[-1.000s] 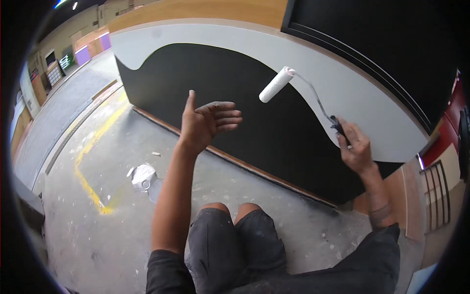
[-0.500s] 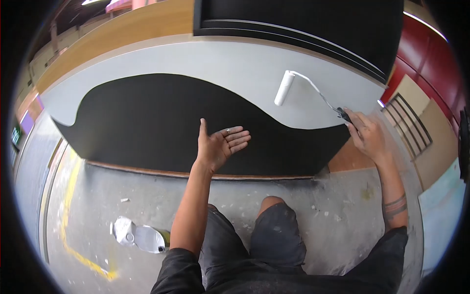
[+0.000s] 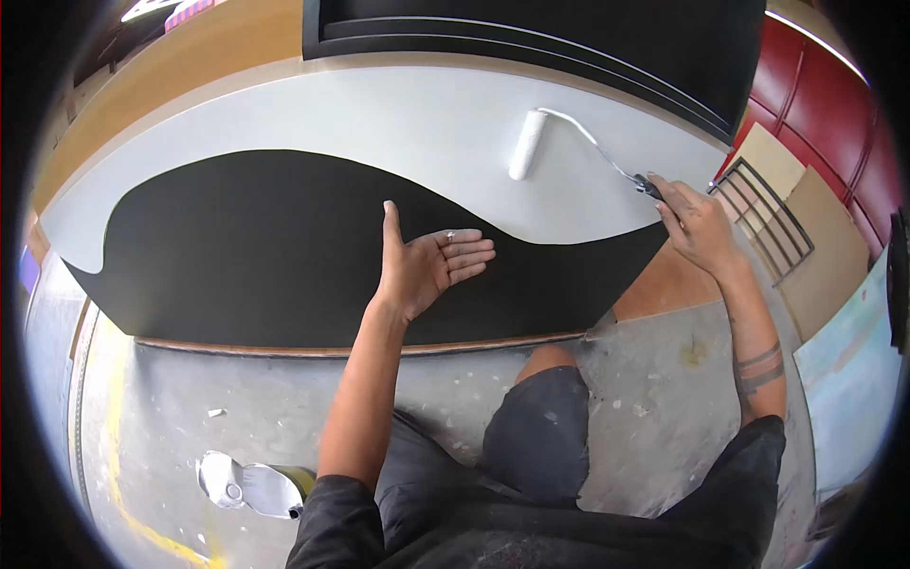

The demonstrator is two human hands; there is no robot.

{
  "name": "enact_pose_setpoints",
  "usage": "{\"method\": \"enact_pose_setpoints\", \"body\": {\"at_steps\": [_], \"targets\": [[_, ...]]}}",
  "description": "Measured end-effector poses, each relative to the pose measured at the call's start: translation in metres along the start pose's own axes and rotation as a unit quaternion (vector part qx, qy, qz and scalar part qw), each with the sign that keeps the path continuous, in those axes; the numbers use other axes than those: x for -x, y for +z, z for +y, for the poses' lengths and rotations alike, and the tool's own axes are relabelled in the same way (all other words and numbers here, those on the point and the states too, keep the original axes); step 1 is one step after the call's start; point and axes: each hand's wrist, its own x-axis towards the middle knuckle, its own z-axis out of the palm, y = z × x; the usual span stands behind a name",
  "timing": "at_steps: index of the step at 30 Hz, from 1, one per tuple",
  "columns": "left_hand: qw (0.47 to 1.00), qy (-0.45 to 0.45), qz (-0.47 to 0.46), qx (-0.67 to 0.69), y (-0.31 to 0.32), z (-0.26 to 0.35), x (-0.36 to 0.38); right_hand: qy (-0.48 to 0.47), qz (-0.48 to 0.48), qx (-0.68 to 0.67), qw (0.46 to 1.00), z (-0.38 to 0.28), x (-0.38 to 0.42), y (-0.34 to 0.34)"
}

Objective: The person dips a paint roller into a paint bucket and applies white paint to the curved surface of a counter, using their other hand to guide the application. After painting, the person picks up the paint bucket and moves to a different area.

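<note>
My right hand [image 3: 700,226] is closed round the dark handle of a paint roller [image 3: 527,145]. The roller's white sleeve lies against the white upper part of a curved panel [image 3: 379,104], right of its middle. Below a wavy edge the panel's lower part [image 3: 237,247] is black. In front of that black part is my left hand [image 3: 428,264], with palm showing, thumb up and fingers stretched out. It holds nothing and wears a ring. Whether it touches the panel I cannot tell.
An opened paint can [image 3: 270,488] with white in it stands on the grey floor [image 3: 313,398] at the lower left. Above the panel is a black framed piece [image 3: 550,43]. A metal grille [image 3: 763,220] and boards lean at the right, by a red wall [image 3: 825,114].
The view has shifted, and the panel appears further left. The roller and my right hand appear slightly up and left. My left hand keeps its open pose.
</note>
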Motion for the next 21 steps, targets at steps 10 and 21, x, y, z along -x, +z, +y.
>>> {"method": "enact_pose_setpoints", "body": {"at_steps": [10,21], "targets": [[0.999,0.022,-0.024,-0.032,0.003,0.005,-0.008,-0.037,0.032,-0.025,0.998,-0.006,-0.028,0.015],[0.996,0.066,-0.002,-0.065,0.018,0.007,0.020,-0.095,0.100,-0.032,0.990,-0.036,-0.033,0.018]]}}
